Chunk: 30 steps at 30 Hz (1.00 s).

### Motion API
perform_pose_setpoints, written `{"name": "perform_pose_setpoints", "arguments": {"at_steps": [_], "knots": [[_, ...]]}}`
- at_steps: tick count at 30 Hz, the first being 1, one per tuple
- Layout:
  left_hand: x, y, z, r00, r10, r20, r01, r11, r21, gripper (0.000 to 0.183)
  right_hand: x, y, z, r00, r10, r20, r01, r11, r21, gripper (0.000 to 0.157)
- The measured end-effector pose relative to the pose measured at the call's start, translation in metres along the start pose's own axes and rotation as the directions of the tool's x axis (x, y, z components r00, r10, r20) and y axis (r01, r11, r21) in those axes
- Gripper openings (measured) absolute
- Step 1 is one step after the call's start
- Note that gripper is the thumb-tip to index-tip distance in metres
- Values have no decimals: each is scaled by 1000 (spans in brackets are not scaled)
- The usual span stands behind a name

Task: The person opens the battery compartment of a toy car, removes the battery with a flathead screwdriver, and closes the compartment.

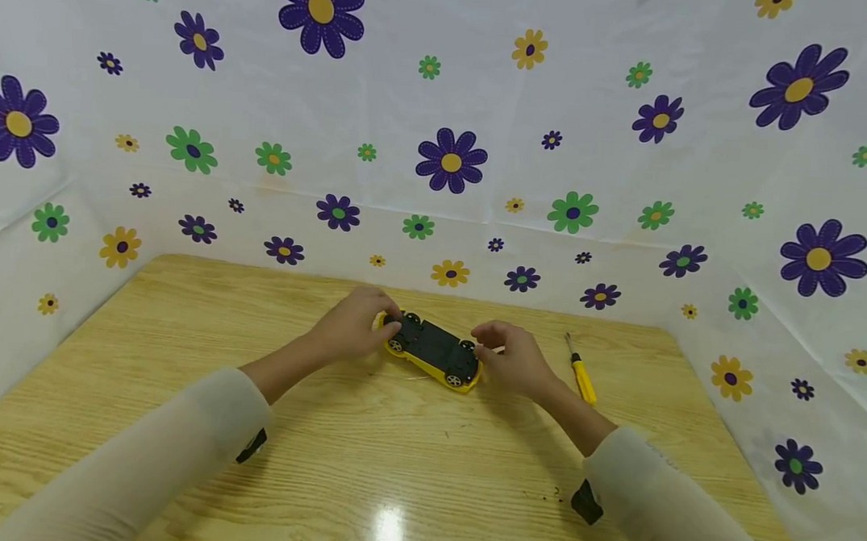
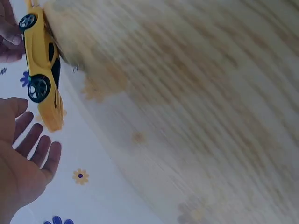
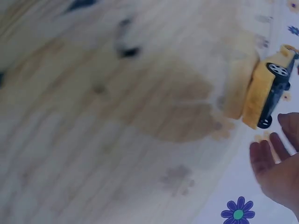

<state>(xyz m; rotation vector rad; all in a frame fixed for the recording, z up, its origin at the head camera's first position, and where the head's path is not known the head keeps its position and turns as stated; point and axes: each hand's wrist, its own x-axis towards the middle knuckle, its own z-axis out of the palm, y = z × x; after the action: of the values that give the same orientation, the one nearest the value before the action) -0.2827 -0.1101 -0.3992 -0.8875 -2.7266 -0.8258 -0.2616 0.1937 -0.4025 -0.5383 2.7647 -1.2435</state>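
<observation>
A yellow toy car point(image 1: 437, 350) lies upside down on the wooden table, its black underside and wheels facing up. At its left end is my left hand point(image 1: 353, 325), the thumb and fingers around the bumper area; the left wrist view shows those fingers point(image 2: 35, 140) spread and relaxed beside the car. My right hand point(image 1: 514, 359) hovers by the car's right end with loosely bent fingers. In the right wrist view this hand point(image 3: 280, 175) is open, slightly apart from the car point(image 3: 261, 95). Neither hand grips anything.
A screwdriver point(image 1: 581, 375) with a yellow handle lies right of the right hand. Several tiny dark bits point(image 1: 550, 497) are on the table point(image 1: 367, 469) near the right sleeve. A white flowered cloth point(image 1: 383, 99) rises behind the table and along both sides.
</observation>
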Motion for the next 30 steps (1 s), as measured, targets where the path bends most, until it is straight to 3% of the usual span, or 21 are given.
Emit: {"name": "perform_pose_setpoints", "arguments": {"at_steps": [2, 5, 9, 12, 17, 22, 26, 30], "knots": [[-1, 4, 3, 998, 68, 12, -68, 994, 85, 20, -1, 0, 4, 989, -146, 7, 145, 977, -155, 26], [-2, 8, 7, 982, 182, 44, -187, 960, 207, 23, -3, 0, 8, 955, -292, 54, 296, 918, -264, 27], [-3, 12, 11, 948, 300, 104, -317, 890, 328, 29, -5, 0, 9, 920, -375, 115, 392, 865, -313, 26], [-4, 15, 13, 941, 309, 140, -339, 869, 362, 29, -4, 1, 10, 896, -414, 160, 444, 830, -338, 26], [-3, 17, 13, 945, 291, 151, -326, 878, 349, 24, -6, 1, 11, 857, -464, 223, 515, 769, -379, 27], [5, 12, 12, 934, 314, 171, -351, 892, 284, 20, -11, -1, 12, 845, -481, 233, 534, 739, -411, 27], [13, 5, 12, 914, 346, 211, -386, 903, 188, 19, -16, -3, 14, 841, -483, 244, 540, 726, -426, 28], [20, 1, 11, 882, 402, 246, -437, 893, 106, 17, -24, -8, 19, 827, -508, 241, 559, 695, -452, 27]]}}
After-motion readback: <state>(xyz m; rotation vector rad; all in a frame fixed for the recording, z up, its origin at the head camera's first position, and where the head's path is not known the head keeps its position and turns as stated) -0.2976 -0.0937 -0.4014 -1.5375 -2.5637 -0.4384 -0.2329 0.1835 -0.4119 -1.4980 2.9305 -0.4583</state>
